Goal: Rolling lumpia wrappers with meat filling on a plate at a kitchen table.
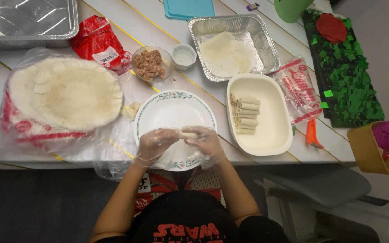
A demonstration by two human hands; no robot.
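Observation:
My left hand (155, 143) and my right hand (207, 141), both in clear plastic gloves, grip a small pale rolled wrapper (187, 134) between them over the near edge of a white round plate (173, 112) with a floral rim. To the right, a white oval dish (272, 126) holds several finished rolls (246, 115) stacked at its left side. A glass bowl of brown minced filling (148, 64) sits beyond the plate. A stack of round pale wrappers (66, 92) lies in an open plastic bag on the left.
A foil pan (232, 45) with a flat wrapper stands at the back, a small white cup (184, 56) beside it. Another foil pan (28, 20) is back left, a red packet (98, 42) near it. A clear bag (299, 87), an orange tool (312, 135) and a green mat (345, 67) lie right.

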